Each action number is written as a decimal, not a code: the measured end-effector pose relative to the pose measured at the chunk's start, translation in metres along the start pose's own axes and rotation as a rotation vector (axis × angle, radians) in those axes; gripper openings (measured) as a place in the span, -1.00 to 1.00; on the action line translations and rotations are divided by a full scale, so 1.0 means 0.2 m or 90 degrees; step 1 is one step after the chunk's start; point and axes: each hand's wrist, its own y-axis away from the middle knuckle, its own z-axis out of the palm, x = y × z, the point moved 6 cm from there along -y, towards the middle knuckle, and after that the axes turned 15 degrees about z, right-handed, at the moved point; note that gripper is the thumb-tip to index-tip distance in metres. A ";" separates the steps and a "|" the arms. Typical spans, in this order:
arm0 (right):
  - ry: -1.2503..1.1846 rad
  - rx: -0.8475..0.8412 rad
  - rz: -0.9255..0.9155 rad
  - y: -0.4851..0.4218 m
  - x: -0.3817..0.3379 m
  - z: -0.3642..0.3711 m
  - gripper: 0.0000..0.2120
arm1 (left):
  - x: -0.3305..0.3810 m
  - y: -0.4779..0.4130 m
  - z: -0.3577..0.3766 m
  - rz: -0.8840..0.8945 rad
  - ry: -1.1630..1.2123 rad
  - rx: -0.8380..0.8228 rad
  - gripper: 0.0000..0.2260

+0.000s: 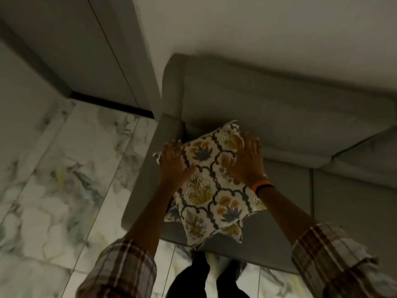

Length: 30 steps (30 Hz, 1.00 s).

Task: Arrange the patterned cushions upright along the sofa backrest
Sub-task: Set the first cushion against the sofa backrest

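A patterned cushion, cream with dark lattice and yellow and blue flowers, lies tilted like a diamond at the left end of the grey sofa, its top corner near the backrest. My left hand grips its upper left edge, fingers curled over the corner. On its upper right part rests my right hand, fingers spread and pressing on the fabric. The cushion's lower corner hangs past the seat's front edge.
The sofa's left armrest runs beside the cushion. A marbled tile floor lies to the left and below. Behind the sofa is a pale wall, with a door or panel at the back left. My legs stand against the seat front.
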 end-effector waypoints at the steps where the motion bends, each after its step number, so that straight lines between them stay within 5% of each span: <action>1: 0.002 -0.047 0.045 0.00 0.07 0.07 -0.14 | -0.07 0.05 0.08 -0.078 0.058 -0.001 -0.09; 5: -0.063 -0.157 0.194 0.04 0.32 0.25 -0.09 | -0.16 0.26 0.29 -0.314 0.328 0.088 -0.03; 10: -0.302 -0.212 0.328 0.05 0.42 0.30 -0.11 | -0.15 0.31 0.41 -0.415 0.461 0.203 -0.01; 15: -0.573 -0.278 0.413 0.00 0.61 0.15 -0.14 | 0.18 0.27 0.29 -0.356 0.324 0.275 -0.14; 19: -0.720 -0.197 0.372 0.09 0.91 -0.11 -0.57 | 0.55 0.18 0.31 -0.235 0.372 0.324 -0.09; 23: -0.748 -0.085 0.395 0.17 1.43 -0.37 -0.27 | 1.01 -0.02 0.50 -0.080 0.438 0.268 -0.04; 30: -0.693 -0.147 0.383 0.12 2.38 -0.51 0.19 | 1.64 -0.42 1.20 -0.056 0.498 0.015 0.13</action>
